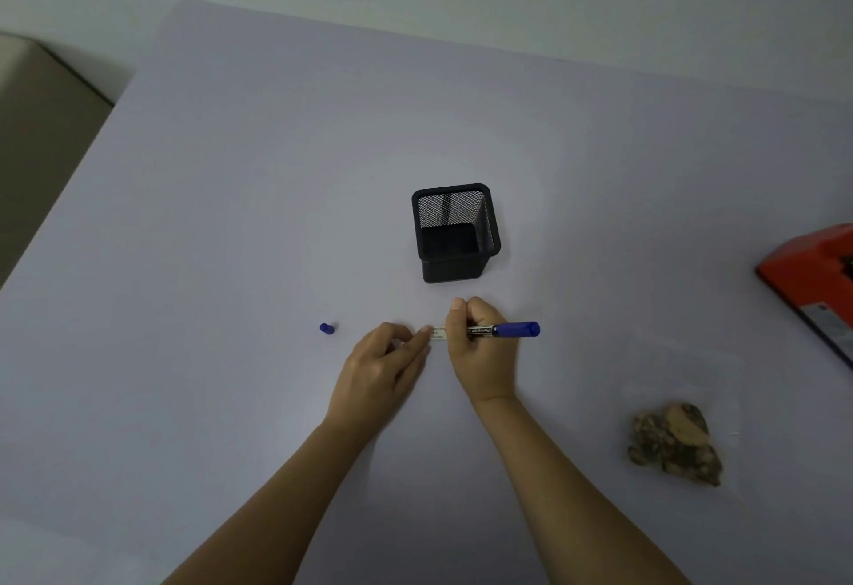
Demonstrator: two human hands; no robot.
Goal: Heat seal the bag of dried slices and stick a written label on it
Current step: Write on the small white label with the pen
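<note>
A small white label [439, 333] lies on the pale table between my hands. My left hand [385, 363] rests on the table with its fingertips pressing the label's left end. My right hand [480, 344] grips a blue marker [505, 330], its tip hidden behind my fingers at the label, its barrel pointing right. The marker's blue cap [327, 329] lies apart on the table to the left. A clear bag of brown dried slices [675, 441] lies flat at the right, away from both hands.
A black mesh pen holder [454, 233] stands just beyond my hands. A red heat sealer [817, 280] sits at the table's right edge, partly cut off. The table's left edge runs diagonally beside a beige surface [41, 132].
</note>
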